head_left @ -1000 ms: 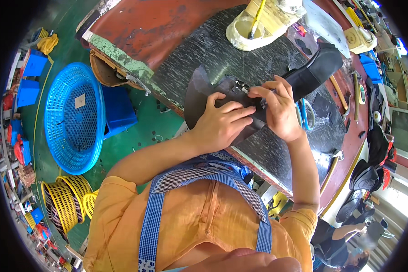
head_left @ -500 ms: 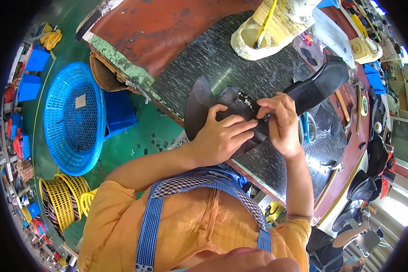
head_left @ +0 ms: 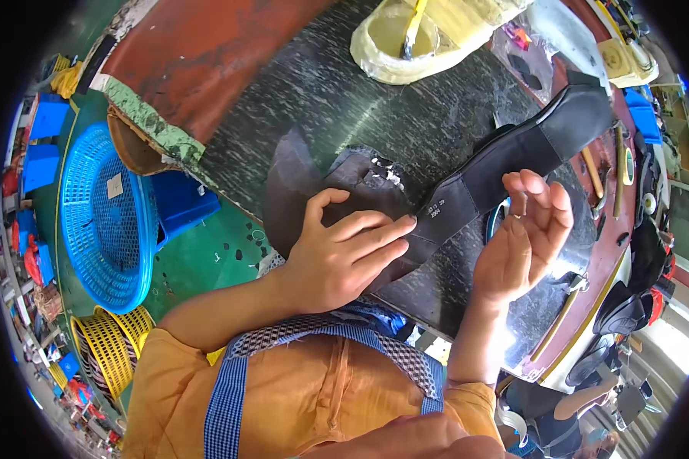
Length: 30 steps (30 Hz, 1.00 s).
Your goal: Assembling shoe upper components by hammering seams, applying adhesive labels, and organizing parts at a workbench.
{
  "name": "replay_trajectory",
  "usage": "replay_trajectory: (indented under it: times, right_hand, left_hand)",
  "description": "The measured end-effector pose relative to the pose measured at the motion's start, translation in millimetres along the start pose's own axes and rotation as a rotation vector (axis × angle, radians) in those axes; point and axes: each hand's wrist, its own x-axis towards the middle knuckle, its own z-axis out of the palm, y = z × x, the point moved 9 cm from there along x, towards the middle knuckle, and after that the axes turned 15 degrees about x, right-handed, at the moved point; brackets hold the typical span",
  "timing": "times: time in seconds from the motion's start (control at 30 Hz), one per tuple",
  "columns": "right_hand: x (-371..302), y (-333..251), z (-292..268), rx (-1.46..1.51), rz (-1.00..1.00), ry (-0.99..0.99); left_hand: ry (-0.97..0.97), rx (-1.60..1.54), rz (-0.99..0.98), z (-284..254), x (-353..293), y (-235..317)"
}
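A black leather piece (head_left: pixel 463 200) with small white printing stretches from beside my left hand toward the upper right, where more black leather is stacked along it. My left hand (head_left: pixel 344 249) lies on its lower left end, fingers spread and pressing down, the index fingertip at the edge near the printing. Under and beyond those fingers are dark, thin leather pieces (head_left: pixel 283 180), one with ragged pale flakes along its rim. Raised to the right of the leather is my right hand (head_left: pixel 524 237), palm turned up, fingers loosely curled and apart, with nothing visible in it.
A glue tub (head_left: pixel 375 65) with a brush (head_left: pixel 413 30) stands at the far side of the dark work board (head_left: pixel 283 99). Scissors handles (head_left: pixel 497 216) show behind my right hand. Hammers (head_left: pixel 593 172) lie at the right. A blue basket (head_left: pixel 107 252) stands left.
My right hand has left the leather beside my left hand and moved right, turning palm up. The printed part is now uncovered. My left hand stays on the leather; the view has shifted.
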Motion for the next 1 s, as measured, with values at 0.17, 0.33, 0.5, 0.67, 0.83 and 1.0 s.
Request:
replay_trajectory:
  times: [0.17,0.33,0.5,0.67,0.83,1.0]
  right_hand:
    - [4.0,22.0,-26.4,-0.045,-0.011,0.012]
    - [8.9,6.7,-13.6,0.004,-0.056,-0.066]
    - [3.5,-37.5,10.8,-0.080,0.017,0.013]
    - [-2.6,-126.8,20.4,-0.506,-0.121,0.114]
    - [-30.8,-207.0,38.2,-0.502,-0.102,0.228]
    - [-139.6,-367.8,123.8,-0.570,-0.245,0.192]
  left_hand:
    - [-0.019,-0.007,-0.023,31.0,14.9,-10.1]
    - [-0.001,0.020,-0.012,23.3,17.8,-1.1]
    - [-0.034,-0.074,-0.014,-36.6,9.3,28.1]
    - [0.129,-0.062,-0.247,-144.0,-7.0,25.5]
    - [0.117,0.205,-0.105,-233.5,-47.8,64.8]
    - [-0.105,-0.314,-0.090,-388.5,-185.8,191.2]
